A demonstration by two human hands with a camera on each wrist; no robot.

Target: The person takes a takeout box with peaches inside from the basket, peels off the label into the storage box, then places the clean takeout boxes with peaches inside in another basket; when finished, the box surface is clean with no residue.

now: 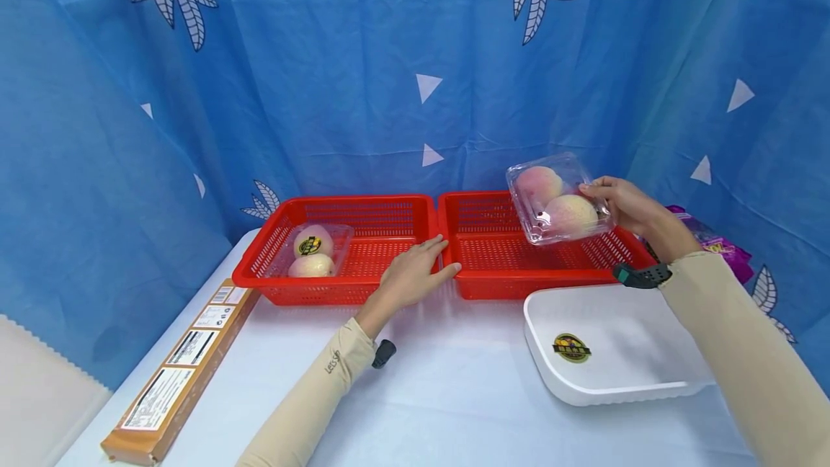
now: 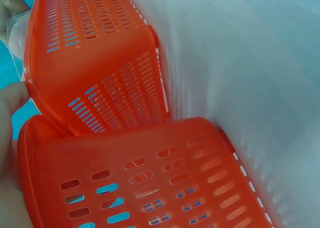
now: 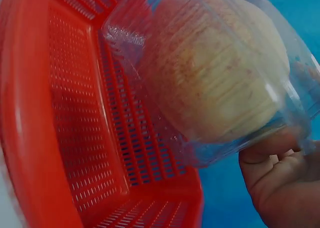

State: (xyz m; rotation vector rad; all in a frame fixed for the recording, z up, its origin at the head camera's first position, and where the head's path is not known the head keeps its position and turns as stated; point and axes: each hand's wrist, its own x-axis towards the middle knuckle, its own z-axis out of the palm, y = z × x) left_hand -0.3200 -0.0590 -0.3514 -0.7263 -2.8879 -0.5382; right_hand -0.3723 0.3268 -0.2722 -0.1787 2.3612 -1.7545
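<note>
Beige sleeves [image 1: 739, 337] stretch over the table [image 1: 454, 380], and my right hand [image 1: 625, 202] grips one side of a clear box [image 1: 556, 197] of two peaches [image 1: 572, 216] above the right red basket [image 1: 551, 277]. My left hand [image 1: 415, 272], fingers outstretched, rests where that basket meets the left basket [image 1: 350, 292].

Dark lettering on my left sleeve [image 1: 305, 403] begins "Lets", its ending unclear. An oval sticker [image 1: 571, 348] on the white tub [image 1: 638, 330] bears characters too small to read; a similar label [image 1: 310, 246] shows over a fruit in the left red basket [image 1: 337, 282]. Printed labels [image 1: 158, 398] line the brown carton [image 1: 180, 409], illegible.
</note>
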